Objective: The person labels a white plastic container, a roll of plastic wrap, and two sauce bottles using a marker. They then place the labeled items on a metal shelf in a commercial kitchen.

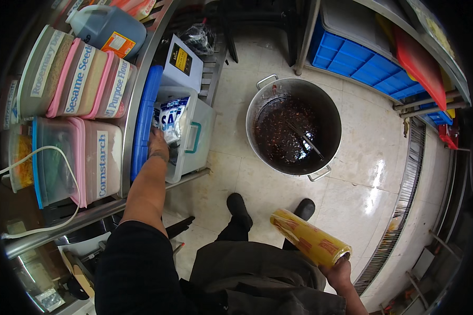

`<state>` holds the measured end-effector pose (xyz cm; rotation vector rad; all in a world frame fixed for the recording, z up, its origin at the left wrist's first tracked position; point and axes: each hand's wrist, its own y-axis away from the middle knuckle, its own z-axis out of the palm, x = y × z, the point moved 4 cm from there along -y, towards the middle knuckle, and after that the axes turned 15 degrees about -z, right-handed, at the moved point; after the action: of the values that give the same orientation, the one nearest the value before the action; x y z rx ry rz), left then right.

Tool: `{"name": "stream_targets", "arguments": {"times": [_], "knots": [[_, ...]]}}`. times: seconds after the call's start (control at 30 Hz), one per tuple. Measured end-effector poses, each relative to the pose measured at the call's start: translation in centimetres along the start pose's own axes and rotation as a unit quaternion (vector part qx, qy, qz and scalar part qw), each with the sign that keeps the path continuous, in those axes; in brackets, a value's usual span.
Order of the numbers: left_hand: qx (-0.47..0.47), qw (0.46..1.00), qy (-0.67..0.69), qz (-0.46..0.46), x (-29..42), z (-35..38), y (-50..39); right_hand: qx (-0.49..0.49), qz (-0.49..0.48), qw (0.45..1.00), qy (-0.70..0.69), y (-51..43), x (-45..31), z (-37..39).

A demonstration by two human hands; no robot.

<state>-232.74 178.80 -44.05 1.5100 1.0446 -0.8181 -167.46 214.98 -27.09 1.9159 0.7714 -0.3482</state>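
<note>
My right hand (pixel 337 273) grips one end of a yellow roll of cling film (pixel 309 238), held out low in front of my apron. My left hand (pixel 158 145) reaches into the opening of a clear plastic storage bin (pixel 199 147) with a teal handle. It is beside the bin's raised blue lid (pixel 146 122) and against a white and blue bag of salt (pixel 173 120). The fingertips are hidden, so whether they hold anything does not show. On the floor ahead stands a large metal pot (pixel 252 145) of dark, glossy sauce with flecks, and a thin metal utensil (pixel 305 139) leans in it.
Labelled food tubs (pixel 102 165) and a plastic jug (pixel 110 31) crowd the steel shelf at left. A white box (pixel 195 69) stands behind the bin. Blue crates (pixel 362 65) and a red board (pixel 419 65) are at right, near a floor drain grate (pixel 402 208).
</note>
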Motion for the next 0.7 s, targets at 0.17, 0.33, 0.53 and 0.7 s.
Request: {"name": "stream_targets", "arguments": {"times": [0.17,0.33,0.53,0.7], "knots": [[-0.054,0.998,-0.017,-0.016,-0.1,5.7,-4.0,0.035,-0.006,0.999,-0.019,0.3,0.1,-0.1],[-0.068,0.954,0.27,-0.111,-1.9,10.5,-4.6,0.035,-0.003,0.999,-0.041,0.3,0.5,-0.4],[-0.082,0.975,0.204,-0.036,-3.1,9.4,-6.0,0.08,-0.035,0.986,-0.144,-0.7,2.5,0.1],[-0.023,0.896,0.405,-0.18,-4.9,12.8,-9.1,0.046,-0.097,0.993,-0.047,-3.1,4.2,2.1]]}}
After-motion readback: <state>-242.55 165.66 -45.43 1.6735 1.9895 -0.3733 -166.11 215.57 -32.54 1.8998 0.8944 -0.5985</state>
